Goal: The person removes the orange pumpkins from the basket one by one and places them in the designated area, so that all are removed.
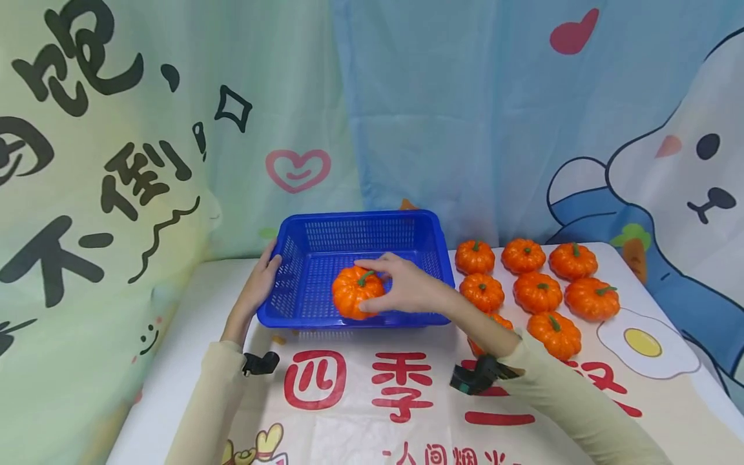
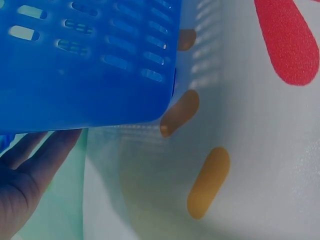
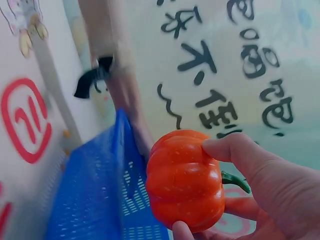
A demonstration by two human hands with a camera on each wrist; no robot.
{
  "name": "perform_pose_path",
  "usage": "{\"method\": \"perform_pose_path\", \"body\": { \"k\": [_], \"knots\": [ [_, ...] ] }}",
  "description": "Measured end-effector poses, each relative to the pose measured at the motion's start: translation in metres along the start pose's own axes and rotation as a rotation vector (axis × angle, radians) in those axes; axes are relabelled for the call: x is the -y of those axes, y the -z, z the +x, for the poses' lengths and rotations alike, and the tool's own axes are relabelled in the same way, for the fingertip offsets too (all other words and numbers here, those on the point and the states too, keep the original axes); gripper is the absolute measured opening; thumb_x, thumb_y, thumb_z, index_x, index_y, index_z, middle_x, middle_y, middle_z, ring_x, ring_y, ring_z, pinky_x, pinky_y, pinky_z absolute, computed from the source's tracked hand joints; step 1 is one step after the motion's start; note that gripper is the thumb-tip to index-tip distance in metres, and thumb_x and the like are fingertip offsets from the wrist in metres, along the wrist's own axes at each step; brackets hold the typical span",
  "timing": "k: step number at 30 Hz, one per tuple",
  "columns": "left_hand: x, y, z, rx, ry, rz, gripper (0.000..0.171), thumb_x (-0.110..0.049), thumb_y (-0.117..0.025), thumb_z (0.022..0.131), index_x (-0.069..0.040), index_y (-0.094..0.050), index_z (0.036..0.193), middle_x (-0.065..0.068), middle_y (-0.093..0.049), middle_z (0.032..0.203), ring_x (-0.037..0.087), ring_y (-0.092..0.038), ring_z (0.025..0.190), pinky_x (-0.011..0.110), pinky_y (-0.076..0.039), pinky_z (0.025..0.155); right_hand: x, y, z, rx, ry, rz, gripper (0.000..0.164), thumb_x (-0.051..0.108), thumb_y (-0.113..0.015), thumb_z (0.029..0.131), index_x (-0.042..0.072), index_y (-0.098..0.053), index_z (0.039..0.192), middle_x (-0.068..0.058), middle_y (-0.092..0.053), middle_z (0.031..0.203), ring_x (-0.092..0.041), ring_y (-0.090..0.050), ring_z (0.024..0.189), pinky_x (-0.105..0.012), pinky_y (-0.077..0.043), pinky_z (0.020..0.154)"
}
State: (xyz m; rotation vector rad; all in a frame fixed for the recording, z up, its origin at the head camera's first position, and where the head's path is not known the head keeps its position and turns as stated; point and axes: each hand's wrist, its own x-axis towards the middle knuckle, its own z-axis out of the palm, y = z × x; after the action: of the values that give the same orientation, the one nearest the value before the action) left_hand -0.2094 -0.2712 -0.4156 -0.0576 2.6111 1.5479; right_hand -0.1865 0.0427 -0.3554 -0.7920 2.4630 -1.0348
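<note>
A blue plastic basket (image 1: 354, 321) with slotted walls stands on the table, its inside facing up. My left hand (image 1: 260, 284) holds it by its left side, the fingers at the rim; in the left wrist view the fingertips are hidden behind the basket wall. Over the basket's front part, my right hand (image 1: 407, 287) grips a small orange pumpkin (image 1: 351, 294) with a green stem. The right wrist view shows the thumb on top of the pumpkin (image 3: 182, 182) and fingers around its other side.
Several more orange pumpkins (image 1: 537, 292) lie grouped on the table right of the basket, some partly behind the right forearm. A printed cloth with red characters (image 1: 402, 387) covers the table. Behind it hangs a printed curtain (image 1: 418, 129).
</note>
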Motion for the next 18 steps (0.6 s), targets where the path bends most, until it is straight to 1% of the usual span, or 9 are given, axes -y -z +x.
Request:
{"method": "perform_pose_path", "body": {
  "k": [1,3,6,8,11,14,16,18],
  "knots": [
    [0.005,0.001,0.004,-0.002,-0.004,0.0,0.057,-0.023,-0.026,0.107,-0.012,-0.003,0.157,0.017,-0.005,0.164,0.038,-0.005,0.151,0.057,-0.006,0.122,-0.002,0.0,-0.014,-0.016,-0.009,0.015,0.073,0.037,-0.075,0.08,0.022,-0.047,0.145,-0.014,-0.05,0.128,-0.028,-0.054,0.111,-0.037,-0.057,0.087],
    [0.014,0.001,0.009,-0.01,-0.007,0.009,0.057,-0.026,-0.025,0.107,-0.015,-0.002,0.158,0.014,-0.004,0.164,0.036,-0.004,0.152,0.056,-0.005,0.122,-0.008,-0.002,-0.039,-0.037,-0.027,0.033,0.073,0.038,-0.076,0.079,0.022,-0.048,0.144,-0.013,-0.05,0.127,-0.024,-0.055,0.102,-0.033,-0.057,0.082],
    [0.025,0.0,0.015,-0.022,-0.02,0.023,0.057,-0.031,-0.025,0.107,-0.02,-0.002,0.158,0.01,-0.004,0.165,0.034,-0.004,0.152,0.055,-0.006,0.122,-0.021,-0.003,-0.071,-0.057,-0.071,0.071,0.073,0.037,-0.078,0.079,0.021,-0.049,0.144,-0.012,-0.05,0.126,-0.021,-0.055,0.09,-0.026,-0.055,0.073],
    [0.028,-0.002,0.017,-0.023,-0.033,0.029,0.058,-0.035,-0.024,0.106,-0.022,-0.001,0.158,0.009,-0.004,0.165,0.034,-0.004,0.152,0.056,-0.006,0.122,-0.029,-0.003,-0.09,-0.072,-0.101,0.083,0.073,0.037,-0.078,0.078,0.021,-0.05,0.143,-0.013,-0.05,0.126,-0.019,-0.054,0.085,-0.022,-0.054,0.069],
    [0.029,-0.003,0.018,-0.025,-0.046,0.026,0.058,-0.036,-0.024,0.106,-0.023,-0.001,0.158,0.008,-0.005,0.165,0.034,-0.005,0.152,0.056,-0.007,0.122,-0.039,-0.001,-0.115,-0.094,-0.139,0.101,0.073,0.037,-0.079,0.077,0.021,-0.05,0.143,-0.015,-0.05,0.127,-0.018,-0.053,0.082,-0.02,-0.053,0.065],
    [0.03,-0.003,0.018,-0.027,-0.043,0.034,0.058,-0.036,-0.023,0.106,-0.022,-0.001,0.158,0.009,-0.006,0.165,0.035,-0.005,0.152,0.057,-0.007,0.122,-0.047,0.0,-0.135,-0.104,-0.179,0.126,0.074,0.037,-0.079,0.078,0.021,-0.049,0.143,-0.018,-0.048,0.13,-0.018,-0.053,0.079,-0.021,-0.052,0.062],
    [0.03,-0.002,0.018,-0.028,-0.038,0.038,0.057,-0.035,-0.023,0.106,-0.021,-0.001,0.158,0.01,-0.006,0.165,0.036,-0.005,0.152,0.059,-0.006,0.121,-0.052,0.003,-0.146,-0.115,-0.216,0.12,0.075,0.039,-0.079,0.078,0.022,-0.048,0.144,-0.019,-0.046,0.136,-0.02,-0.056,0.086,-0.024,-0.055,0.065],
    [0.031,-0.002,0.018,-0.031,-0.039,0.042,0.057,-0.034,-0.022,0.107,-0.019,-0.002,0.158,0.011,-0.006,0.165,0.036,-0.005,0.152,0.059,-0.006,0.121,-0.058,0.008,-0.156,-0.136,-0.245,0.119,0.074,0.039,-0.077,0.08,0.022,-0.046,0.145,-0.02,-0.043,0.14,-0.023,-0.057,0.099,-0.025,-0.056,0.07]
  ]
}}
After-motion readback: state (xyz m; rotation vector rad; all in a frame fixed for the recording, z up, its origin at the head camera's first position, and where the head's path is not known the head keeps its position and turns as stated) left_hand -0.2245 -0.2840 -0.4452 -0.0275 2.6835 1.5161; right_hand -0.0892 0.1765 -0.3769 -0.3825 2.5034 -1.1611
